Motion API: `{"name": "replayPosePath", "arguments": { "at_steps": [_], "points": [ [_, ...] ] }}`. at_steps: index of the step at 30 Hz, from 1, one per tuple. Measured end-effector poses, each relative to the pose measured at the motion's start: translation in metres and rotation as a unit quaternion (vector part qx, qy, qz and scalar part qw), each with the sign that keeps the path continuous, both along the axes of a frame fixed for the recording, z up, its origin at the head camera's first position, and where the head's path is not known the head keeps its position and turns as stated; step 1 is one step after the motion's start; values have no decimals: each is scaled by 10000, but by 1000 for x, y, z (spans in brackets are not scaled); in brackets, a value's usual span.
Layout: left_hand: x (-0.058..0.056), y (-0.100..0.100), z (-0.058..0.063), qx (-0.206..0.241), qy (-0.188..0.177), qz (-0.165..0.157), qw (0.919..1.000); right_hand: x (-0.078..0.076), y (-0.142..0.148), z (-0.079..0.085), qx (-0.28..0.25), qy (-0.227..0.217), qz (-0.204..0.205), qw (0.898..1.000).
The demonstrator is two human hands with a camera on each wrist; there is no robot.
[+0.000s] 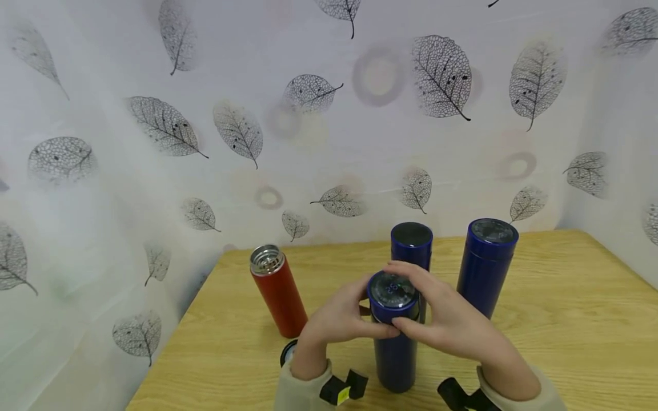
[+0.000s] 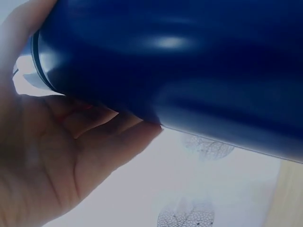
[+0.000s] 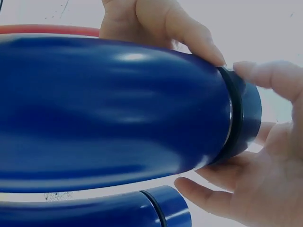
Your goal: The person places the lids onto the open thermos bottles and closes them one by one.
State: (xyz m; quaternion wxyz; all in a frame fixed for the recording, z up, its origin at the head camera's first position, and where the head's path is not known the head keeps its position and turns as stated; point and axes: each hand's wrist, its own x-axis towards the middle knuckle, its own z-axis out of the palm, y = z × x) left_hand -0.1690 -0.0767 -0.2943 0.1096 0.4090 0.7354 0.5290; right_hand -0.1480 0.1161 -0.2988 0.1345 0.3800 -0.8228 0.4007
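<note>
A dark blue thermos bottle [image 1: 396, 365] stands upright on the wooden table between both hands. Its blue lid [image 1: 394, 305] has a dark glossy top, and a dark ring shows where lid meets body in the right wrist view. My left hand [image 1: 339, 314] grips the bottle's upper body, thumb in front and fingers round the far side. Around the lid curl the thumb and fingers of my right hand [image 1: 447, 311]. The two thumb tips nearly meet at the front. In the left wrist view, the bottle body [image 2: 180, 71] fills much of the picture.
An uncovered red thermos [image 1: 283, 302] stands at the left, with a round black-rimmed lid [image 1: 289, 349] partly hidden behind my left wrist. Two more lidded blue thermoses, one behind [image 1: 411, 251] and one at the right [image 1: 485, 271], stand nearby. A leaf-patterned curtain [image 1: 319, 142] hangs behind the table [image 1: 576, 319].
</note>
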Motion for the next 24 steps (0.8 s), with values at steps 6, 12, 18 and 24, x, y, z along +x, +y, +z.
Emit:
{"name": "replayPosePath", "arguments": {
  "at_steps": [6,12,18,24],
  "points": [
    [-3,1,-7,-162,-27,218,9996,2,-5,-3,-189,160,-486,9985],
    [-10,0,-20,-215,-158,398,9989,0,-14,-6,23,-10,-1129,9936],
    [-9,1,-20,-114,325,391,9986,-2,-7,-2,126,-270,-519,9982],
    [-6,3,-16,172,-165,370,9990,-4,0,1,-220,-886,551,9943]
  ]
}}
